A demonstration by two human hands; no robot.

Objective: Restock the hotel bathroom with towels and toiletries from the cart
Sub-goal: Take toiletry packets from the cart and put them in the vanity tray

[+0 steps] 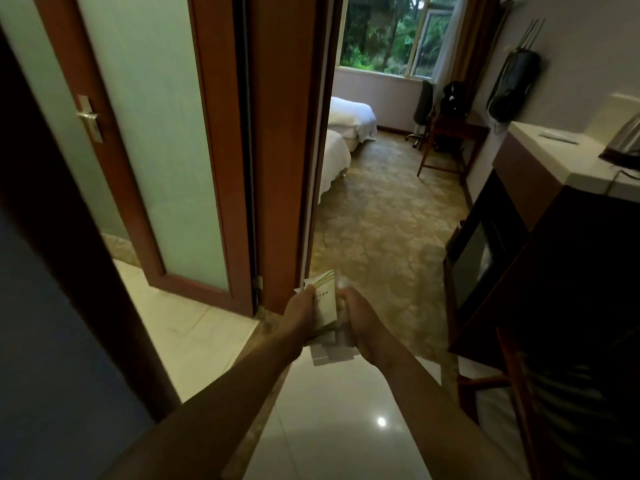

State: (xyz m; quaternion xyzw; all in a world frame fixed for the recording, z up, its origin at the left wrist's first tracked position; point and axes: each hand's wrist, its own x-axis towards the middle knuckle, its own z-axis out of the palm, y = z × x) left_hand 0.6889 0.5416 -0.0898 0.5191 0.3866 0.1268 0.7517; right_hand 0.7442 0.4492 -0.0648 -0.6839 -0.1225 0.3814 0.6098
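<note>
between the fingers (309, 291) is a pale cream packet (327, 301) with curved green-gold stripes across its top corner and a line of small dark print. just under the fingers, the boxes (332, 353) are plain white. below them the floor tiles (339, 410) are glossy white. ahead of the fingers the carpet (388, 220) is tan and beige in a mottled, leaf-like pattern. left of the fingers the door (221, 168) is reddish-brown wood, its glass panel (156, 133) frosted pale green, its handle (88, 116) silver. far ahead, the beds (351, 116) are white.
</note>
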